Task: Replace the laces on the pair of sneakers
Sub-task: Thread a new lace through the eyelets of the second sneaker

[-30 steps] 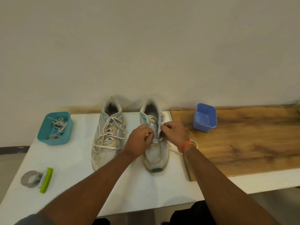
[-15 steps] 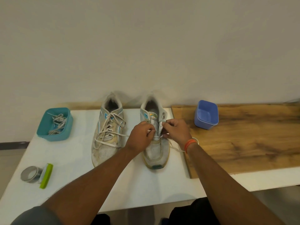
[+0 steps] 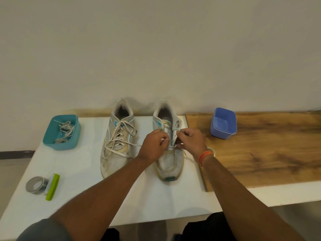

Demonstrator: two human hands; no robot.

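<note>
While both hands work at the right sneaker (image 3: pixel 169 153) near the bench's (image 3: pixel 86 197) back edge, left hand (image 3: pixel 153 146) fingers pinch its lace (image 3: pixel 188 158) | right hand (image 3: pixel 190 142) fingers pinch the eyelet flap | laced left sneaker (image 3: pixel 118 141) just beside | teal tub (image 3: pixel 61 132) of laces at back-left corner.

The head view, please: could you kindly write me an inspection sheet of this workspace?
Surface: white table, wooden board at right.
Job's things: left sneaker laced; right sneaker partly laced; laces in teal tub.
Clutter: empty blue tub; tape roll with green dispenser.
Grippers: left hand and right hand pinch the right sneaker's lace.
Cables: nothing seen.
Surroundings: plain wall.
</note>
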